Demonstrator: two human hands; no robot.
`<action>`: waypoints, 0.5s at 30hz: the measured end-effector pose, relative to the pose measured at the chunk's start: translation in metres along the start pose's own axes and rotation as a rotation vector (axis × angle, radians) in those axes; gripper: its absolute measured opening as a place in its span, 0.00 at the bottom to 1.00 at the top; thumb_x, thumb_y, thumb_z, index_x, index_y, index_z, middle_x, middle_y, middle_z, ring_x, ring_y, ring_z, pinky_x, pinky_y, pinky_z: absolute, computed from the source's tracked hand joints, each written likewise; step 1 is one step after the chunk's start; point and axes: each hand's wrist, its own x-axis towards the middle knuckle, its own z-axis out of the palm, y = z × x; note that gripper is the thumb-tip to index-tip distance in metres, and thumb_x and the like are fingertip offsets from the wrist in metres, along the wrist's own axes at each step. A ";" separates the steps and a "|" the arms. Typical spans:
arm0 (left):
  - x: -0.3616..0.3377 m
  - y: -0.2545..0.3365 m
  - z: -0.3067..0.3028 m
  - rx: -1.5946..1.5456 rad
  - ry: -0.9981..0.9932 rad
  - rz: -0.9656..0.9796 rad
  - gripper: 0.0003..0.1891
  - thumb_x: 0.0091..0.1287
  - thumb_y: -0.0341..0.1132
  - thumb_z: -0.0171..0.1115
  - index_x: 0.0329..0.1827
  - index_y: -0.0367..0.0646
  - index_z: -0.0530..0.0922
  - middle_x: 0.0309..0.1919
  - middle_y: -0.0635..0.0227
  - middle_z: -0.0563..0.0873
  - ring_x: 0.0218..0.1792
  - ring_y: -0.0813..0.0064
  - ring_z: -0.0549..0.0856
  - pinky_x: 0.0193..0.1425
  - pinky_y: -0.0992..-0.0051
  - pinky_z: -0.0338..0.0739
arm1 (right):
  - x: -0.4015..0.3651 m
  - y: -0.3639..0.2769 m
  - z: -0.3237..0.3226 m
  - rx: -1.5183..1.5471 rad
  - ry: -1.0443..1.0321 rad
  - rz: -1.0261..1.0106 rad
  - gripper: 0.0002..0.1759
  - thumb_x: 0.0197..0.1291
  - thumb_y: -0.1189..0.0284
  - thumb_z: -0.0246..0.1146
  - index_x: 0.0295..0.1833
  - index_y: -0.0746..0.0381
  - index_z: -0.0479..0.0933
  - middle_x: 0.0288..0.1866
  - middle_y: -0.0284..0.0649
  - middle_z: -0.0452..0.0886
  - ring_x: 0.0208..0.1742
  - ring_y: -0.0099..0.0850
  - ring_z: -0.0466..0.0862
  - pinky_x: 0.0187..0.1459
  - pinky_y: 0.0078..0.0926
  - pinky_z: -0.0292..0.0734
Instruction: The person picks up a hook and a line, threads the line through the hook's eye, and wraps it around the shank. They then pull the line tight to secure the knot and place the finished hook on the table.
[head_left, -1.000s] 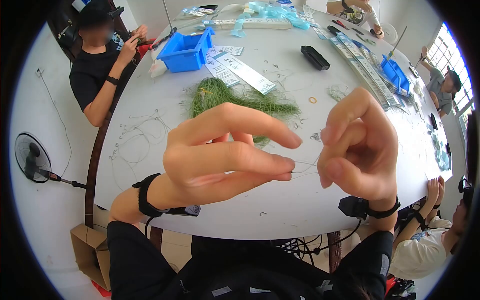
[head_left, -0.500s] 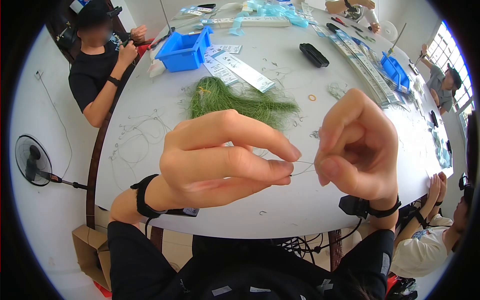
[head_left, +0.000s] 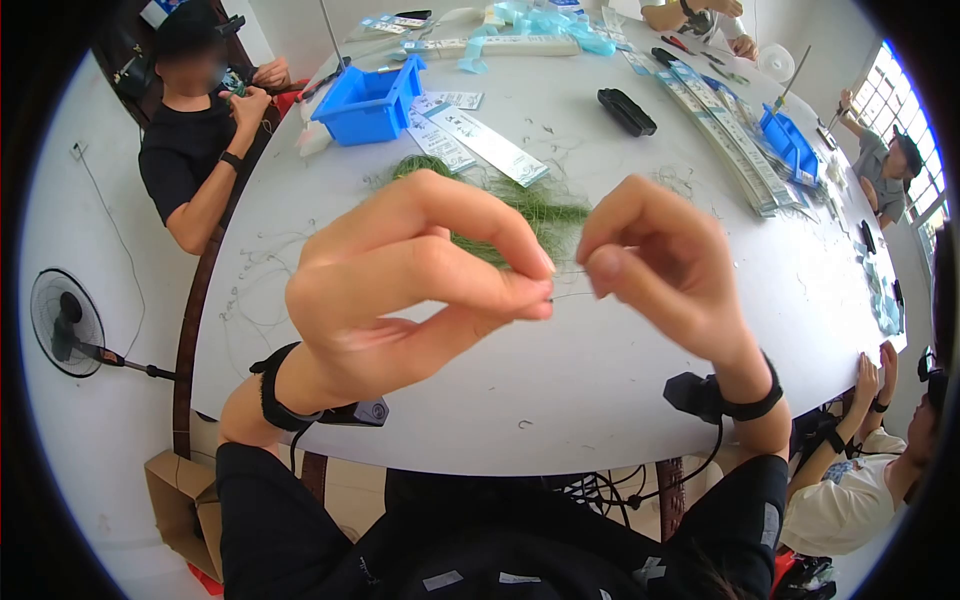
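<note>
My left hand [head_left: 415, 275] is closed in a pinch above the table, holding a thin fishing line [head_left: 575, 295]; a tiny dark tip shows at its fingertips. Opposite it, my right hand [head_left: 675, 265] pinches thumb against forefinger, slightly blurred, and the line runs faintly toward it. Behind both hands lies a bundle of green line [head_left: 545, 210], partly covered by the left hand. A loose fish hook [head_left: 524, 425] rests on the white table [head_left: 600, 400] near its front edge. Further hooks with tangled clear line [head_left: 265, 275] lie at the left.
A blue bin [head_left: 365, 105] and printed cards [head_left: 490, 145] stand beyond the green bundle. A black tray [head_left: 627, 112], long packed strips [head_left: 720, 135] and another blue bin [head_left: 790, 145] are farther right. Other people sit around the table. A fan [head_left: 68, 320] is at left.
Both hands have shifted up and away from me, the left also a little to the left. My right hand has moved left and turned, now covering part of the green bundle's right end.
</note>
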 end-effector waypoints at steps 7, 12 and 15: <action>0.001 -0.004 -0.003 0.004 0.027 -0.017 0.10 0.49 0.18 0.68 0.31 0.40 0.80 0.36 0.61 0.79 0.33 0.77 0.78 0.35 0.82 0.69 | -0.013 0.002 0.031 -0.286 0.095 -0.184 0.05 0.54 0.81 0.62 0.33 0.66 0.72 0.24 0.34 0.76 0.20 0.19 0.73 0.22 0.16 0.68; 0.000 -0.002 -0.003 -0.065 0.029 -0.058 0.09 0.49 0.19 0.69 0.31 0.40 0.80 0.36 0.61 0.79 0.33 0.78 0.77 0.37 0.81 0.69 | -0.010 0.014 0.034 -0.234 0.230 -0.139 0.04 0.56 0.80 0.61 0.32 0.66 0.72 0.25 0.35 0.76 0.22 0.19 0.74 0.26 0.16 0.70; 0.000 0.000 -0.004 -0.117 0.031 -0.108 0.09 0.50 0.19 0.69 0.31 0.40 0.80 0.36 0.62 0.79 0.33 0.78 0.77 0.37 0.81 0.69 | -0.008 0.009 0.033 0.145 0.255 0.122 0.04 0.59 0.78 0.60 0.33 0.67 0.72 0.26 0.33 0.75 0.25 0.17 0.75 0.29 0.15 0.71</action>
